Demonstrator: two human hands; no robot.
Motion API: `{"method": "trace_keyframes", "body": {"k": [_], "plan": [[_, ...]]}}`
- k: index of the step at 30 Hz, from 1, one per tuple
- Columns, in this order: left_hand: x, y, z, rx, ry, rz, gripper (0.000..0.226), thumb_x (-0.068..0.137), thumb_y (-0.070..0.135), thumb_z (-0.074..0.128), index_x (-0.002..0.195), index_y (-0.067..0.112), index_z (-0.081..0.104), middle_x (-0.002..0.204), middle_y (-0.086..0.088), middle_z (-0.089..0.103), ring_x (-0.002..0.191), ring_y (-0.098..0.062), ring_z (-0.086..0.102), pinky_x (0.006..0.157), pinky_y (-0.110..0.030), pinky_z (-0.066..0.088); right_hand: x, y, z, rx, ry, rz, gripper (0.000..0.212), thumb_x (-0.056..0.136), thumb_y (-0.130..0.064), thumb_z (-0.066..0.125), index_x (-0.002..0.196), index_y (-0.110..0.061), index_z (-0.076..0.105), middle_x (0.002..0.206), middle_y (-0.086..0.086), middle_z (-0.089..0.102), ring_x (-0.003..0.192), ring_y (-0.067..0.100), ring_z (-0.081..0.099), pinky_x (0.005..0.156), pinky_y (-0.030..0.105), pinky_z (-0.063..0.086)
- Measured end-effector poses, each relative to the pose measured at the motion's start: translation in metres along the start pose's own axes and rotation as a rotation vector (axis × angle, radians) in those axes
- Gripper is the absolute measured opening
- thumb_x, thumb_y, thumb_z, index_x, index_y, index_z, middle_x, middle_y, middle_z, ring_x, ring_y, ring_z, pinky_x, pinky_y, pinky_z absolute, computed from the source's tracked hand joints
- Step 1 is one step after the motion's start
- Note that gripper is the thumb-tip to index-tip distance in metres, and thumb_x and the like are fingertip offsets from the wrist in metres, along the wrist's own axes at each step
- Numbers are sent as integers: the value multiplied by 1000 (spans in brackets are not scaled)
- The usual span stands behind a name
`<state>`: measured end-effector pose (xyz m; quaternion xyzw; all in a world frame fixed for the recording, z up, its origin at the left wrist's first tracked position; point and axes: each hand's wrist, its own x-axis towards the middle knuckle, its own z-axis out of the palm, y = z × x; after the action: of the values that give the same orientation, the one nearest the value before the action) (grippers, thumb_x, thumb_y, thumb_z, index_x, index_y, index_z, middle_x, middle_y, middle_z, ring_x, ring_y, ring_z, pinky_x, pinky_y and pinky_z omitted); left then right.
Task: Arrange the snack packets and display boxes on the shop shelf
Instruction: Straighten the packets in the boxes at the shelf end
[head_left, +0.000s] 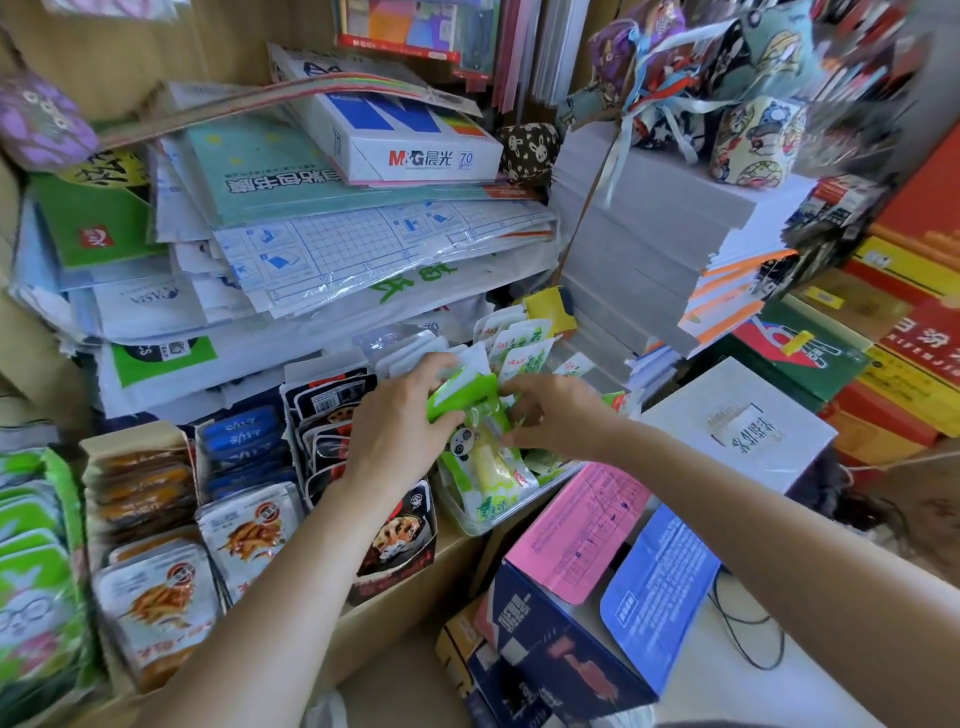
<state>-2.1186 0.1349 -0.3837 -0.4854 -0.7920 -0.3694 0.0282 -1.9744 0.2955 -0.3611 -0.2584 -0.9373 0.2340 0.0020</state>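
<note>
My left hand (397, 421) grips a green and white snack packet (460, 395) over a clear tray (485, 525) full of similar green-white packets (493, 475). My right hand (556, 413) reaches in from the right with its fingers curled among the packets at the same spot; what it holds is hidden. Left of the tray stand open display boxes on the wooden shelf (410, 597): black packets (332, 415), blue packets (241, 447), orange-brown packets (140, 488) and white packets with orange print (249, 535).
Stacks of book covers and a paper ream (410, 140) lie behind the boxes. White paper stacks (649, 228) rise at the right. An open blue and pink carton (587, 587) and a white box (737, 421) stand at the front right. Green packets (31, 561) fill the far left.
</note>
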Motion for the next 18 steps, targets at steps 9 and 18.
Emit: {"method": "trace_keyframes", "body": {"k": [9,18], "plan": [[-12,19,14,178,39,362,53,80,22,80,131,19,66,135,-2,61,119,-27,53,96,-45,49,-60,43,-54,-20,239,-85,47,77,-38,82,121,-30,69,126,-10,64,117,9,55,100,31,44],[-30,68,61,73,-128,331,58,75,45,85,126,22,68,106,5,75,92,-16,70,74,-28,56,-84,66,3,551,620,243,49,86,-34,76,132,-31,59,129,-6,58,111,9,61,79,25,55]]}}
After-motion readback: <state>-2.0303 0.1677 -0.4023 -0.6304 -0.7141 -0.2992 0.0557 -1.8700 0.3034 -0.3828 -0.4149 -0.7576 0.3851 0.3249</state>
